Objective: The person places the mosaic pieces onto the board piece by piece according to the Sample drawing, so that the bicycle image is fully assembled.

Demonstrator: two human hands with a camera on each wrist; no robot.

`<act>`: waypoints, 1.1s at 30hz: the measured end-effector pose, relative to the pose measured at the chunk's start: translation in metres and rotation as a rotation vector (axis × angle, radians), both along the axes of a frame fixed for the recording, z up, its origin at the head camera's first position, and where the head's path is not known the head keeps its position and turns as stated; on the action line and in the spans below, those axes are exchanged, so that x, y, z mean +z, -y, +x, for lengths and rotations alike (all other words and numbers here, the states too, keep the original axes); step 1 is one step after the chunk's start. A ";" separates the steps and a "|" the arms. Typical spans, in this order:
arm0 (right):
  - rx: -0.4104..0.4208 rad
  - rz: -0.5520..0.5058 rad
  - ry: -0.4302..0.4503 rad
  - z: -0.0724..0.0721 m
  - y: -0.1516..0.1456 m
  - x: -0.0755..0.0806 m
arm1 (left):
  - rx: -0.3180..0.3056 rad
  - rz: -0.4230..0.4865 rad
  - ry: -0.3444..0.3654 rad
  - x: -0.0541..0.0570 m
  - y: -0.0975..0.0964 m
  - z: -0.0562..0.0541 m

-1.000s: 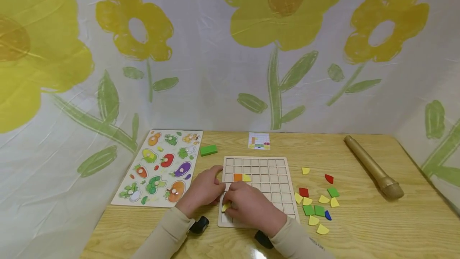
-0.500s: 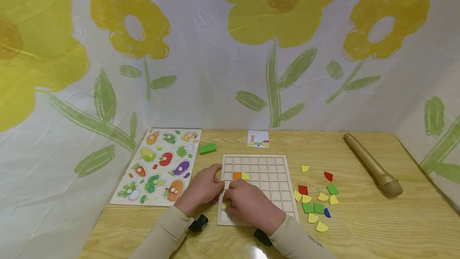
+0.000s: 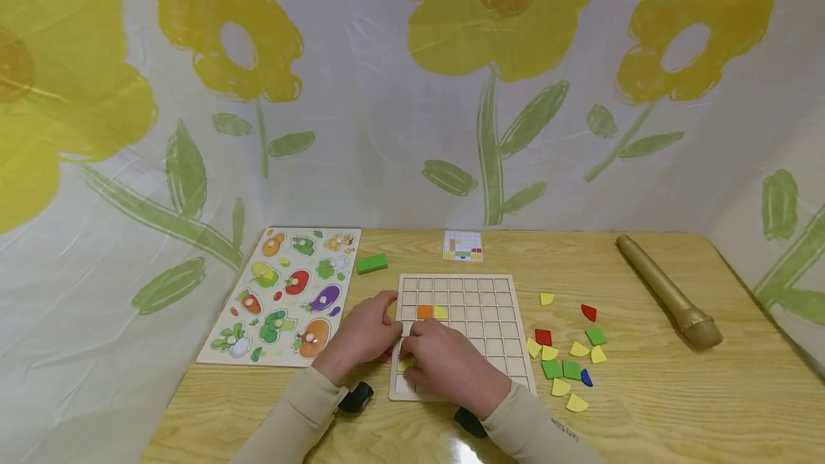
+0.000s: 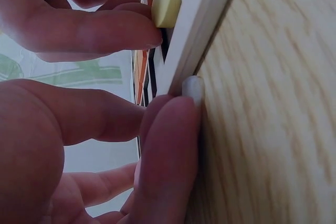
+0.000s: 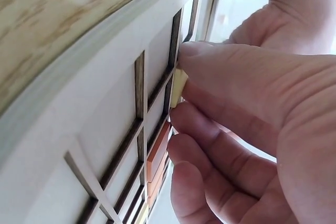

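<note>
A pale wooden grid board (image 3: pixel 467 301) lies in front of me. At its left edge my left hand (image 3: pixel 364 329) holds the rim, thumb and fingertip on the wood. My right hand (image 3: pixel 452 366) reaches across the board's lower left and pinches a small yellow tile (image 5: pixel 179 85) at a cell of the left column. In the left wrist view that yellow tile (image 4: pixel 167 1) stands tilted over the cell, a fingertip beside it. An orange square tile (image 3: pixel 425 312) and a yellow quarter-circle tile (image 3: pixel 441 312) sit in cells farther up. The right hand hides the cells beneath it.
Loose yellow, red, green and blue tiles (image 3: pixel 571 369) lie right of the board. A gold microphone-shaped stick (image 3: pixel 670 292) rests farther right. Left are a vegetable puzzle board (image 3: pixel 271 306) and a green block (image 3: pixel 372 263). A printed pattern card (image 3: pixel 462 245) lies behind the grid.
The right fingers have shifted slightly over the yellow tile, so less of it shows. The left hand stays at the board's edge. The whole head view has drifted a little upward.
</note>
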State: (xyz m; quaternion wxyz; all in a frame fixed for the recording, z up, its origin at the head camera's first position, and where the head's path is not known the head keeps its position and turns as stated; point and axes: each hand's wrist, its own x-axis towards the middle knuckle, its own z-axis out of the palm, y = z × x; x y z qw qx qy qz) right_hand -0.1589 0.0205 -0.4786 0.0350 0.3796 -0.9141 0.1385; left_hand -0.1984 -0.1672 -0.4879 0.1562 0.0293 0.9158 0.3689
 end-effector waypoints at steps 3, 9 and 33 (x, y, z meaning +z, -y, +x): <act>0.001 0.003 -0.003 0.000 0.000 0.000 | 0.005 -0.012 0.002 0.000 0.000 0.000; 0.003 0.003 -0.010 0.000 -0.002 0.000 | 0.007 -0.030 0.006 0.002 -0.003 -0.001; -0.202 -0.078 0.133 0.019 -0.113 0.010 | 0.016 0.006 -0.018 -0.006 -0.005 0.001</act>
